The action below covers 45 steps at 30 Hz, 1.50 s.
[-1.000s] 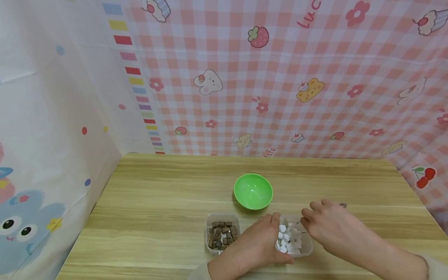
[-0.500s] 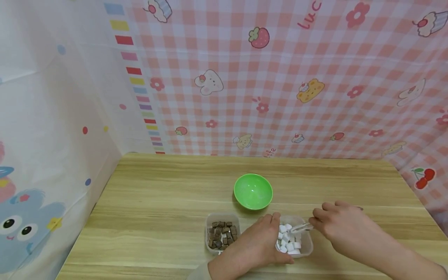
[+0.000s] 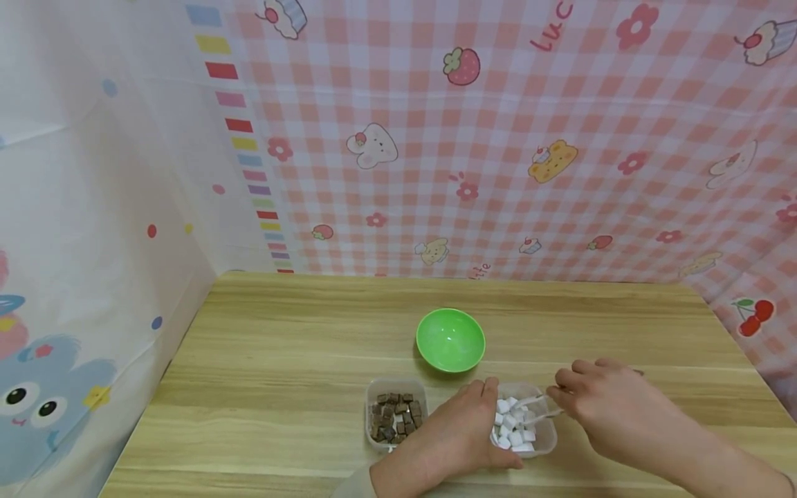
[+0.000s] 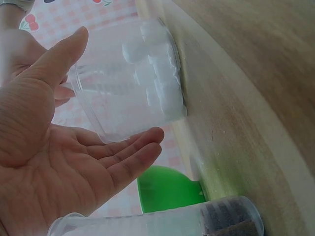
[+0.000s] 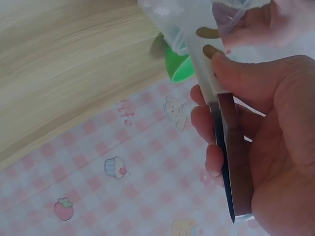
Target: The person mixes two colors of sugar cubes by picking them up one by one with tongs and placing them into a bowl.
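Note:
My left hand (image 3: 451, 432) holds a clear plastic container (image 3: 548, 443) of white cubes (image 3: 515, 437); its thumb lies at the near side and its fingers at the left far corner. In the left wrist view these fingers are fairly straight along the container wall. My right hand (image 3: 607, 404) grips a pair of tongs (image 5: 236, 157) with dark handles and pale arms with oval slots. The tong arms reach over the container's right rim into the white cubes and stand apart. Whether they touch a cube is too small to tell.
Left of my left hand stands a second clear container (image 3: 369, 415) with brown cubes (image 3: 392, 415), partly covered by my forearm. A green bowl (image 3: 451, 340) sits behind both containers on the wooden table (image 3: 280, 360). A pink checked cloth (image 3: 398, 194) hangs behind.
My right hand has moved right with the tongs, whose arms came down among the white cubes and have just spread wider. The left hand and container have stayed put.

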Available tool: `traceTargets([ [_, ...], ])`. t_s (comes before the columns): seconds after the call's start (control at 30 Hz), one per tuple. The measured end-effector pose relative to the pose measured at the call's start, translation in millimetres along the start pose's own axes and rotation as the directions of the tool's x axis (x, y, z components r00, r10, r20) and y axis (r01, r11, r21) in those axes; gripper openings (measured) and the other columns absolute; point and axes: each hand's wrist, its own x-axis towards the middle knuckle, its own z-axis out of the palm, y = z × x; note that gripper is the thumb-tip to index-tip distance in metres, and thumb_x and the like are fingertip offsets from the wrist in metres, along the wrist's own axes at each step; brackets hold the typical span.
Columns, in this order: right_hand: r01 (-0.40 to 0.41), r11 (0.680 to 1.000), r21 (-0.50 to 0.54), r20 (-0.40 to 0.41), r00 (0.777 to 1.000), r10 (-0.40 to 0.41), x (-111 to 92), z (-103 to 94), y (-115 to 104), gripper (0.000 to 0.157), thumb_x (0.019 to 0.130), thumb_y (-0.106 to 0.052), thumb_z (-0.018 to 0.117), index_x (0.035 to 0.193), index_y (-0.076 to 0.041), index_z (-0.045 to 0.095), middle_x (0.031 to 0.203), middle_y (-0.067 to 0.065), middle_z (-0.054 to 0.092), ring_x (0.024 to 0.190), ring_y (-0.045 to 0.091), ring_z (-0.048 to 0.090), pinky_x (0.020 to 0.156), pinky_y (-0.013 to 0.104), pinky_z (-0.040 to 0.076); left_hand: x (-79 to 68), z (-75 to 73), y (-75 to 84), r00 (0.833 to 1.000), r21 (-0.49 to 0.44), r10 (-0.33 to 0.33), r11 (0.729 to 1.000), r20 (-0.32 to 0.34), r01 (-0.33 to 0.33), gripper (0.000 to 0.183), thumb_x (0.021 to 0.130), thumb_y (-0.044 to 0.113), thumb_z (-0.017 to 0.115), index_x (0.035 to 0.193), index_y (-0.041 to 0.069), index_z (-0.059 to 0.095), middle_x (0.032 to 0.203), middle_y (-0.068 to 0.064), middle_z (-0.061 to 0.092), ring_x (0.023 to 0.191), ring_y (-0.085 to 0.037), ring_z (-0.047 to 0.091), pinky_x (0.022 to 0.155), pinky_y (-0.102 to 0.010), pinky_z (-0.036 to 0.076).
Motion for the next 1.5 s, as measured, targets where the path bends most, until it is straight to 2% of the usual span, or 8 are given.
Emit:
traceTargets([
  [0.33,0.031,0.992,-0.126,0.061,0.998,-0.024,8.5,1.7,-6.7,0.024,0.060,-0.004,0.083,0.071,-0.010,0.063,0.067,0.000,0.045,0.058,0.020,0.044,0.049,0.027,0.032,-0.7,0.8,-0.3,1.000,0.008,0.008,1.000,-0.008,-0.008,0.104,0.075,0.061,0.089,0.149,0.001,0.047,0.120,-0.002,0.060,0.108,-0.008,0.057,0.101,-0.021,0.051],
  [0.6,-0.015,1.000,-0.003,-0.048,0.999,0.015,-1.0,-0.4,1.4,0.019,0.065,-0.005,0.082,0.081,-0.010,0.072,0.072,-0.003,0.052,0.061,0.016,0.047,0.049,0.026,0.039,-0.4,0.6,0.1,1.000,0.016,0.010,1.000,-0.011,-0.009,0.100,0.074,0.062,0.089,0.144,0.002,0.050,0.114,-0.001,0.059,0.099,-0.007,0.057,0.094,-0.020,0.053],
  [0.67,-0.039,0.998,0.043,-0.102,0.994,0.043,-5.1,-0.5,3.6,0.007,0.089,-0.010,0.070,0.083,-0.010,0.073,0.075,-0.004,0.056,0.063,0.015,0.050,0.050,0.027,0.045,-0.3,0.7,0.4,1.000,0.013,0.009,1.000,-0.012,-0.009,0.099,0.074,0.062,0.089,0.142,0.003,0.051,0.113,0.000,0.059,0.098,-0.006,0.056,0.093,-0.020,0.053],
  [0.77,-0.070,0.993,0.099,-0.166,0.982,0.086,-9.4,-2.4,5.8,0.046,0.114,-0.025,0.039,0.087,-0.011,0.074,0.081,-0.006,0.061,0.066,0.013,0.055,0.053,0.031,0.052,-0.3,0.6,0.5,1.000,0.007,0.005,1.000,-0.013,-0.005,0.098,0.073,0.062,0.090,0.142,0.003,0.051,0.113,0.000,0.059,0.098,-0.006,0.057,0.093,-0.020,0.054],
  [0.83,-0.083,0.989,0.119,-0.199,0.974,0.106,-10.5,-5.0,7.4,0.071,0.116,-0.037,0.015,0.091,-0.011,0.076,0.084,-0.007,0.064,0.069,0.013,0.060,0.056,0.032,0.055,-0.4,0.6,0.3,1.000,0.008,0.007,1.000,-0.017,-0.007,0.097,0.073,0.061,0.090,0.141,0.004,0.051,0.112,0.000,0.059,0.097,-0.006,0.057,0.093,-0.020,0.054],
  [0.97,-0.101,0.983,0.156,-0.251,0.958,0.138,-10.8,-9.8,12.3,0.066,0.115,-0.041,0.023,0.097,-0.012,0.080,0.090,-0.006,0.069,0.073,0.013,0.065,0.058,0.033,0.057,-0.4,0.7,-0.2,1.000,0.004,0.011,1.000,-0.023,-0.011,0.096,0.073,0.060,0.091,0.140,0.004,0.052,0.111,0.000,0.059,0.096,-0.006,0.056,0.092,-0.020,0.054],
  [1.2,-0.162,0.966,0.203,-0.311,0.925,0.220,-1.9,-7.9,21.9,0.060,0.114,-0.046,0.033,0.103,-0.010,0.080,0.096,-0.003,0.072,0.073,0.015,0.070,0.059,0.034,0.059,-0.2,0.7,0.4,1.000,-0.007,-0.012,1.000,-0.010,0.012,0.110,0.074,0.061,0.090,0.154,0.000,0.045,0.136,-0.006,0.060,0.122,-0.013,0.059,0.108,-0.024,0.047],
  [1.5,-0.220,0.937,0.271,-0.325,0.895,0.304,16.3,10.6,28.9,0.056,0.112,-0.049,0.037,0.110,-0.010,0.078,0.103,-0.002,0.074,0.080,0.019,0.073,0.061,0.040,0.059,-0.6,0.6,0.5,1.000,0.000,-0.004,1.000,-0.011,0.004,0.107,0.074,0.061,0.089,0.151,0.001,0.047,0.130,-0.003,0.061,0.118,-0.011,0.058,0.106,-0.022,0.049],
])
